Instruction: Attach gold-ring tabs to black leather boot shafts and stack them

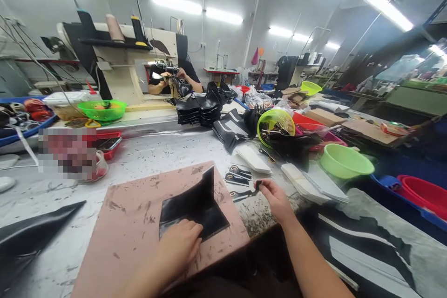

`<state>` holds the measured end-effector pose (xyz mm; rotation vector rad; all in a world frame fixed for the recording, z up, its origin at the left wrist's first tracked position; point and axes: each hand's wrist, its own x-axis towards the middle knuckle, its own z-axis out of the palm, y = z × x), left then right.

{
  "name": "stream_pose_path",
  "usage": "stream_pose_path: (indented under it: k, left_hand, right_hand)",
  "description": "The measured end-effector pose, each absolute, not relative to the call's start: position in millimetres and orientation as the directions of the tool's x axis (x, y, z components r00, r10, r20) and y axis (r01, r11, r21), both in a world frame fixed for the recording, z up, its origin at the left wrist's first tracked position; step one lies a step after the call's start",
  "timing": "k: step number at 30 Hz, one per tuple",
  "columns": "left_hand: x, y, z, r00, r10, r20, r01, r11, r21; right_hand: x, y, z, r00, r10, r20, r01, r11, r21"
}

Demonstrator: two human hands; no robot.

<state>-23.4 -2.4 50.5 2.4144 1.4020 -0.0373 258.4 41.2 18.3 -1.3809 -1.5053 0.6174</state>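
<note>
A folded black leather-like piece (185, 207) lies on a pink board (129, 205), one flap standing up at its far right. My left hand (183, 240) rests on its near edge with the fingers curled together; their tips are partly hidden. To the right, my right hand (274, 195) pinches the end of a short black strap (246, 193) with a gold-coloured ring, just beyond the board's edge. Similar black straps with gold rings (238, 174) lie in a small group behind it.
White strip stacks (253, 158) and a tilted yellow basket (275, 125) stand beyond my right hand. A green bowl (345, 160) is farther right. Stacked black pieces (199, 109) sit before a sewing machine (122, 65), where another person (190, 77) works. Black material (31, 237) lies at left.
</note>
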Motion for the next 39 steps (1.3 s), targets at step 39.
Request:
stream_pose_path:
  k: [39]
  left_hand:
    - [-3.7, -25.9, 41.5, 0.276, 0.947, -0.167, 0.622, -0.044, 0.782]
  right_hand:
    - [133.4, -16.0, 17.1, -0.207, 0.507, 0.837, 0.656, 0.706, -0.265]
